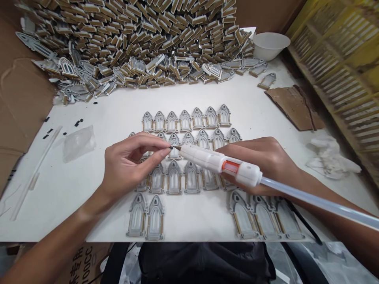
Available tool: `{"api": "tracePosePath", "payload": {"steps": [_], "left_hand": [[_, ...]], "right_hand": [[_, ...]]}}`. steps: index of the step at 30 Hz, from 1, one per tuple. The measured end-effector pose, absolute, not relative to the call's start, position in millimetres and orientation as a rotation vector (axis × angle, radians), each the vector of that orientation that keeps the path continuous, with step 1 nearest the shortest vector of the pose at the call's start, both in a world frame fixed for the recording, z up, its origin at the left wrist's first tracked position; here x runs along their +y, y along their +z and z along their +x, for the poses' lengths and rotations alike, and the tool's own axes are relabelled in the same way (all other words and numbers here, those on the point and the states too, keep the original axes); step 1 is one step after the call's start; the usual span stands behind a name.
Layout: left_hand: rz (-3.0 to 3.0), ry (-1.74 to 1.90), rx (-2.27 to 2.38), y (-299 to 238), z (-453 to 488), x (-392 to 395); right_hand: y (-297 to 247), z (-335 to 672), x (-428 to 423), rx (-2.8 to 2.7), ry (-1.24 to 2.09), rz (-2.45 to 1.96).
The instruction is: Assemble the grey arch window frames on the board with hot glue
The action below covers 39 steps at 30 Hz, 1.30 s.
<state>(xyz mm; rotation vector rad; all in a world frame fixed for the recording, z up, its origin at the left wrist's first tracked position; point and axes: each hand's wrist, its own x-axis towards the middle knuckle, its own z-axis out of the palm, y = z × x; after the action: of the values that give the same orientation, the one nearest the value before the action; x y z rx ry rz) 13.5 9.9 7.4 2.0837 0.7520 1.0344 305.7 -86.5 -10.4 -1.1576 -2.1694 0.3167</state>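
My left hand point(127, 159) pinches a tiny black piece point(171, 147) between thumb and forefinger. In my right hand point(260, 161) is a white hot glue gun point(204, 157), its nozzle touching or nearly touching that piece. A clear glue stick point(319, 203) runs out of the gun's back end toward the right. Under both hands, small grey arched window-shaped pieces point(174, 177) lie in rows on the white table point(195, 221). Some of them are hidden behind my hands and the gun.
A big heap of the same arched pieces point(142, 35) fills the back. At the back right stands a white bowl point(271, 45), near a cardboard scrap point(294, 106), crumpled tissue point(333, 157) and a yellow crate point(340, 59). A clear bag point(79, 142) and loose glue stick point(35, 173) lie left.
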Motion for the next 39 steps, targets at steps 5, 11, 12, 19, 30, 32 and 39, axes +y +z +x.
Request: {"api": "tracePosePath", "payload": {"steps": [5, 11, 12, 19, 30, 32, 39], "left_hand": [[2.159, 0.988, 0.711, 3, 10, 11], [2.148, 1.007, 0.751, -2, 10, 8], [2.145, 1.013, 0.751, -2, 10, 8], [2.185, 1.002, 0.739, -3, 9, 8], [2.229, 0.982, 0.724, -5, 6, 9], [2.223, 0.973, 0.726, -5, 6, 9], [2.224, 0.971, 0.735, -6, 6, 8]], "right_hand": [[-6, 304, -87, -2.251, 0.207, -1.126], [1, 301, -89, -2.316, 0.119, -1.154], [1, 302, -89, -2.322, 0.113, -1.156], [-3, 302, -88, -2.316, 0.088, -1.15], [-2, 302, -89, -2.316, 0.135, -1.149], [1, 302, -89, -2.322, 0.167, -1.142], [1, 300, -90, -2.296, 0.214, -1.145]]}}
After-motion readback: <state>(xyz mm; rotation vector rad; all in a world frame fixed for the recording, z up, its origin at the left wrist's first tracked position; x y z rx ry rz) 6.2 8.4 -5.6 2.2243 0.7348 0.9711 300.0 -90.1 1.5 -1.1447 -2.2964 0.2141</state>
